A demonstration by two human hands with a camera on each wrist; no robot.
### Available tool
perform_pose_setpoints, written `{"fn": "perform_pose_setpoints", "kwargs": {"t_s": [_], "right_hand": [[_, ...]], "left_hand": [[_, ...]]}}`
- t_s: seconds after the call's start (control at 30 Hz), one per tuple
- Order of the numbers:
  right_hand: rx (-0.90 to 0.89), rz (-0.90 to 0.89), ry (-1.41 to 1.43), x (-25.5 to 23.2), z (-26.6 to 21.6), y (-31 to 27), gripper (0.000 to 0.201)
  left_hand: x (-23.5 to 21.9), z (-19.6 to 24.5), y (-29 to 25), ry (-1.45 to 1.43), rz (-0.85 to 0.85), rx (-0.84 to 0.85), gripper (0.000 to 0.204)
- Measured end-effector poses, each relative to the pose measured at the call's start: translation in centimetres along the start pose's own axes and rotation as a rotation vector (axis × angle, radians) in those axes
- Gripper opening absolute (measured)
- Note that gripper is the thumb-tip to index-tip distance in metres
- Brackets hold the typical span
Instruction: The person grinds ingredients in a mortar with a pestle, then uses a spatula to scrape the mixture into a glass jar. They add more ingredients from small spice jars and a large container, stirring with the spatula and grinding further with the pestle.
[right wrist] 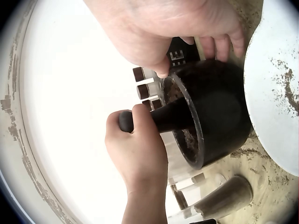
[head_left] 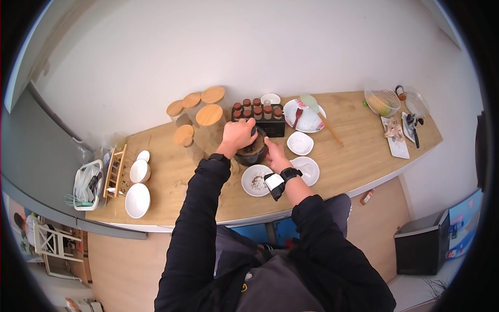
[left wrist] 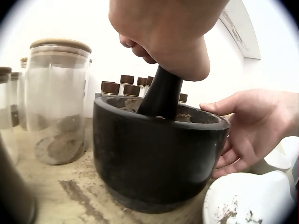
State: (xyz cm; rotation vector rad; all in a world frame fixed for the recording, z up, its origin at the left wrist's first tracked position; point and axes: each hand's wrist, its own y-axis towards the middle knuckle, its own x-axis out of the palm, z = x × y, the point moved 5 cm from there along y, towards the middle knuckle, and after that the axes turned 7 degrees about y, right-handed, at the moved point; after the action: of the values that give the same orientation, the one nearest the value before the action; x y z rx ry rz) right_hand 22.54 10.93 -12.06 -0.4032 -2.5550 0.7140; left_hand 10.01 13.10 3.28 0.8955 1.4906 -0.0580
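My left hand (head_left: 238,138) grips a black pestle (left wrist: 161,95), its fingers wrapped round the upper end. The pestle stands tilted inside a black stone mortar (left wrist: 149,158), its lower end hidden by the rim. Brown crumbs coat the inner wall. On the right side my right hand (head_left: 276,154) holds the mortar, thumb at the rim and fingers along the outer wall. Close by, a white dish (head_left: 246,183) contains white powder and brown bits.
Wooden-lidded glass jars (head_left: 210,115) stand behind and left of the mortar. A black rack (head_left: 273,129) of brown-capped bottles is behind it. White bowls (head_left: 138,200) and a drying basket (head_left: 99,200) sit at left. A flowered plate (head_left: 314,125) bears utensils. Brown crumbs (left wrist: 77,196) litter the table.
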Motion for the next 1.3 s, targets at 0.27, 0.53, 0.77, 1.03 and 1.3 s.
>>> {"fn": "perform_pose_setpoints", "kwargs": {"t_s": [0.27, 0.53, 0.77, 1.03, 1.3], "right_hand": [[0.009, -0.016, 0.027, 0.1, -0.2, -0.3, 0.089], [0.017, -0.029, 0.043, 0.2, -1.0, -1.6, 0.095], [0.007, -0.018, 0.004, 0.1, -0.4, -0.5, 0.085], [0.037, -0.023, 0.029, 0.4, -1.1, -2.2, 0.084], [0.025, -0.020, 0.074, 0.1, -0.8, -1.3, 0.095]], "left_hand": [[-1.0, -0.2, -2.0, -0.067, -0.108, 0.063, 0.027], [-0.3, -0.6, -0.9, 0.071, -0.001, 0.219, 0.023], [0.9, -0.3, 0.0, -0.076, -0.073, -0.217, 0.030], [-0.5, 0.0, -0.8, -0.056, -0.260, 0.068, 0.029], [0.9, 0.1, 3.1, 0.068, -0.302, 0.087, 0.036]]}}
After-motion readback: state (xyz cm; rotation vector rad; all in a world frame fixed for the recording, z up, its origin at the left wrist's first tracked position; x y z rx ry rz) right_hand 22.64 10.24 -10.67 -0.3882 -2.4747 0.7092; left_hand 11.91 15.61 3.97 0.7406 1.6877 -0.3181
